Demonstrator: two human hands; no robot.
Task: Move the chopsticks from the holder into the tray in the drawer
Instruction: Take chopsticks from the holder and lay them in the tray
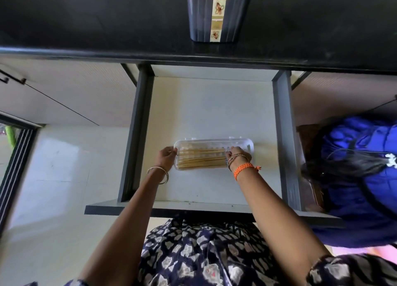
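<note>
Clear glossy plastic tray; pale wood chopsticks; ribbed dark plastic holder.

Black countertop above pale cabinet fronts and glossy floor tiles.

A single wide-angle view from the person's head looks steeply down and forward. The open drawer fills the middle at arm's reach, the black tabletop runs across the top edge, and the person's own clothing lies along the bottom.
</note>
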